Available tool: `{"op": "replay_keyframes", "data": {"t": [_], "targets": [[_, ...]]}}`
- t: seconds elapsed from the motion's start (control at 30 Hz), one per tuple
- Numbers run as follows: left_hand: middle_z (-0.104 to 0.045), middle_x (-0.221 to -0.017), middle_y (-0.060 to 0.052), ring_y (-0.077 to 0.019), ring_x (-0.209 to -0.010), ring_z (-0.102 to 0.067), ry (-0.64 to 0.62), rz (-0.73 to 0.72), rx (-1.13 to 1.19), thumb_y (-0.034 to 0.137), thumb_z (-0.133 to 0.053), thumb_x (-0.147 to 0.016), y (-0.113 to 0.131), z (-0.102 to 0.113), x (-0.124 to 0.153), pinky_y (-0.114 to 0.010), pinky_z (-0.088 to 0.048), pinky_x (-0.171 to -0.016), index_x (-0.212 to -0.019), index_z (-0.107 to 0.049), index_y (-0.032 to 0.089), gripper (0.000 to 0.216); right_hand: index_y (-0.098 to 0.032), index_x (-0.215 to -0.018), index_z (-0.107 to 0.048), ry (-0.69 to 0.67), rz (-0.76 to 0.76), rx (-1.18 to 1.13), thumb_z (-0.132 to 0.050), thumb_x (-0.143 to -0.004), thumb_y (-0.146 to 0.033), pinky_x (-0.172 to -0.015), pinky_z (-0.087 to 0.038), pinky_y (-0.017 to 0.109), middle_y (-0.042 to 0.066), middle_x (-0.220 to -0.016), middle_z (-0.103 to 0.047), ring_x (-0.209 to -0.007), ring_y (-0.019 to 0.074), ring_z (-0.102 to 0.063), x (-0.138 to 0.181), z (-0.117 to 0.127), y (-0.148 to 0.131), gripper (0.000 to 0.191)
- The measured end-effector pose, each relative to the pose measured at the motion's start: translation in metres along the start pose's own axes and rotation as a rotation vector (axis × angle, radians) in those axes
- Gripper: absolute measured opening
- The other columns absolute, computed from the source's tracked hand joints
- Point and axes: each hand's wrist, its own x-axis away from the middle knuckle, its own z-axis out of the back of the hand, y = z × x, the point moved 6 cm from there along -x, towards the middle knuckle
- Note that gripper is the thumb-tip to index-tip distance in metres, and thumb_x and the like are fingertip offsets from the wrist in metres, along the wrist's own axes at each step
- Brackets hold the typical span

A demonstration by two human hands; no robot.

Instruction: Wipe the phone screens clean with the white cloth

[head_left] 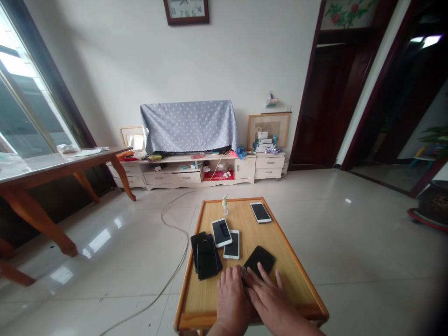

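My left hand (231, 296) and my right hand (271, 298) rest side by side at the near end of a small wooden table (296, 266). The right hand's fingers lie flat and spread on the near corner of a black phone (261, 258). The left hand's fingers are pressed together, with a small grey thing (244, 272) at their tips that I cannot make out. To the left lie stacked black phones (206, 255) and two white-framed phones (221, 232) (232, 244). Another white phone (260, 212) and a small spray bottle (224, 205) sit at the far end.
A cable (175, 268) trails over the tiled floor left of the table. A long wooden table (52, 163) stands at the left by the window. A low cabinet (196, 176) carries a cloth-covered screen (189, 126) at the far wall. Doorways open at the right.
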Motion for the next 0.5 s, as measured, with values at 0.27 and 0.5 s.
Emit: {"op": "replay_keyframes", "data": {"t": [0.27,0.5], "targets": [[-0.057,-0.109,-0.008,-0.0275,-0.108,-0.047,-0.021,-0.038,-0.064,0.038,-0.066,-0.067,0.010,0.005,0.003,-0.037,-0.032,-0.097,-0.119,-0.056,0.020,0.055,-0.034,-0.148,-0.040,0.200,-0.318,0.170,-0.025,-0.100,-0.051,-0.111,-0.006,0.073,0.002,-0.155,-0.037,-0.149,0.0341,-0.013,-0.014,0.033,0.068,0.053],[-0.061,-0.107,-0.009,-0.0281,-0.105,-0.050,-0.084,-0.065,-0.119,0.037,-0.061,-0.072,0.015,0.004,0.002,-0.037,-0.035,-0.094,-0.114,-0.060,0.019,0.046,-0.032,-0.138,-0.055,0.197,-0.176,-0.037,-0.036,-0.097,-0.043,-0.116,-0.014,0.061,0.003,-0.150,-0.046,-0.145,0.0302,-0.030,-0.010,0.006,0.049,0.047]]}}
